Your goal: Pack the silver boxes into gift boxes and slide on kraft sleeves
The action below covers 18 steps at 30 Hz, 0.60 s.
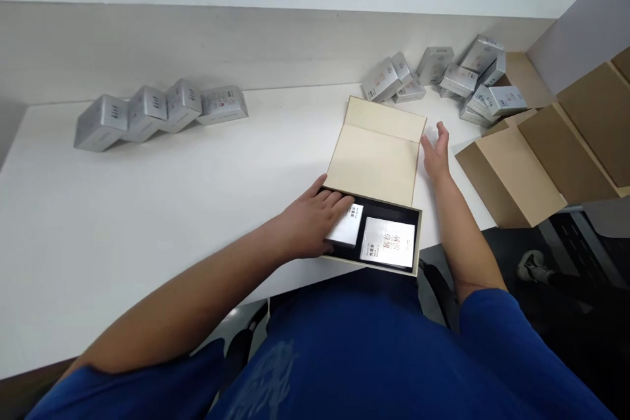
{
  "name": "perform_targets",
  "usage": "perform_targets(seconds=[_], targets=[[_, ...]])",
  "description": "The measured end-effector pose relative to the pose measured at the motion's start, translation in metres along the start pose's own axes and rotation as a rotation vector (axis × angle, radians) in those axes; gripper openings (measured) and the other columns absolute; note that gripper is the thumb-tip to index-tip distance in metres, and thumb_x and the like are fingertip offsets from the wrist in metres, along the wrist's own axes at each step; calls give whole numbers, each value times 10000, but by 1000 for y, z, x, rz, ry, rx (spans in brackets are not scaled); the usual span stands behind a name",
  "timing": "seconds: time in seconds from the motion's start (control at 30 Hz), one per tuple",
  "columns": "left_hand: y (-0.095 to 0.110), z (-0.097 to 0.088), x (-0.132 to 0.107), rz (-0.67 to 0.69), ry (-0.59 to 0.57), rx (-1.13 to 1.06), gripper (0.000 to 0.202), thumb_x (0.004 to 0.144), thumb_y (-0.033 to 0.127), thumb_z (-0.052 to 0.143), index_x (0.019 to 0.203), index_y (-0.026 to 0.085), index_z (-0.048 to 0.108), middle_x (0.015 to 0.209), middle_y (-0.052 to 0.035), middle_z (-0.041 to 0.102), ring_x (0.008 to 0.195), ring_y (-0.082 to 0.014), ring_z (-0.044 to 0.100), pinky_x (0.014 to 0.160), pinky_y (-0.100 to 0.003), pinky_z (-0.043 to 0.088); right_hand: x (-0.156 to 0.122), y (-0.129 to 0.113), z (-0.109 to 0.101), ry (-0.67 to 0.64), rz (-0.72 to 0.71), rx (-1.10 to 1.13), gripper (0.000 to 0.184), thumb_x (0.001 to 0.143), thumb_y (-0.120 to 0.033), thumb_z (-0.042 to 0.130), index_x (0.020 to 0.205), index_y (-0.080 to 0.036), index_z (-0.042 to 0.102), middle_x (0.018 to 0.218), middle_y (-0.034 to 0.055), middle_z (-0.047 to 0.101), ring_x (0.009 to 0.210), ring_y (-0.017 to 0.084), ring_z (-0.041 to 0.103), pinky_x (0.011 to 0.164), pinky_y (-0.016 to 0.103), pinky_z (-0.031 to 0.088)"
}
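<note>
left hand, loosely bent, covers a silver carton, grip unclear; open, empty right hand borders the lid, folded back to bare the box.

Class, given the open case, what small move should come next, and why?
Probably lift the left hand clear of the case: it partly covers one pack, another pack lies alongside, and the lid is open, the right hand at its edge.

A cream gift box lies open beside the left hand, its lid folded back, one edge by the right hand. Inside, one silver-white carton lies partly under the left fingers; another printed carton lies flat, just right of that hand.
</note>
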<state>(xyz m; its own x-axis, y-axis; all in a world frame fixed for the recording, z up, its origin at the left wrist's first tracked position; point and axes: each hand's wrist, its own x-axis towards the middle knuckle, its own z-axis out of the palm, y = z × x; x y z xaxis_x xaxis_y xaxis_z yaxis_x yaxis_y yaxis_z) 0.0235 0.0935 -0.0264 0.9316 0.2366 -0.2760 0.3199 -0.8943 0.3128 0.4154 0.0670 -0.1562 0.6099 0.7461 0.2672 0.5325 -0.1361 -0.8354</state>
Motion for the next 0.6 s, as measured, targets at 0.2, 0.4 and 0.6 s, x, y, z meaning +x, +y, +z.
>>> perform_targets(seconds=[0.2, 0.4, 0.6], targets=[[14, -19, -1, -57, -90, -188, 1065, 863, 913, 539, 1625, 171, 491, 1627, -181, 570, 1592, -408, 425, 1359, -639, -122, 7, 21, 4, -68, 18, 73, 950, 851, -902, 593, 1569, -304, 423, 1736, 111, 395, 1669, 317, 315, 1391, 599, 188], [24, 0, 16, 29, 36, -133, 984, 760, 1008, 556, 1317, 215, 733, 1293, -143, 755, 1308, -413, 649, 1322, -688, -180, 12, 35, 7, 43, 11, 51, 1080, 829, -920, 607, 1656, -320, 258, 1810, 108, 188, 1716, 342, 172, 1402, 617, 139], [23, 9, 28, 16, 54, -38, 901, 759, 1021, 543, 1067, 196, 734, 1089, -113, 764, 1086, -350, 716, 1302, -642, 140, 17, 37, 4, 28, 17, 132, 1060, 817, -917, 636, 1635, -332, 299, 1792, 106, 235, 1686, 362, 265, 1383, 648, 211]])
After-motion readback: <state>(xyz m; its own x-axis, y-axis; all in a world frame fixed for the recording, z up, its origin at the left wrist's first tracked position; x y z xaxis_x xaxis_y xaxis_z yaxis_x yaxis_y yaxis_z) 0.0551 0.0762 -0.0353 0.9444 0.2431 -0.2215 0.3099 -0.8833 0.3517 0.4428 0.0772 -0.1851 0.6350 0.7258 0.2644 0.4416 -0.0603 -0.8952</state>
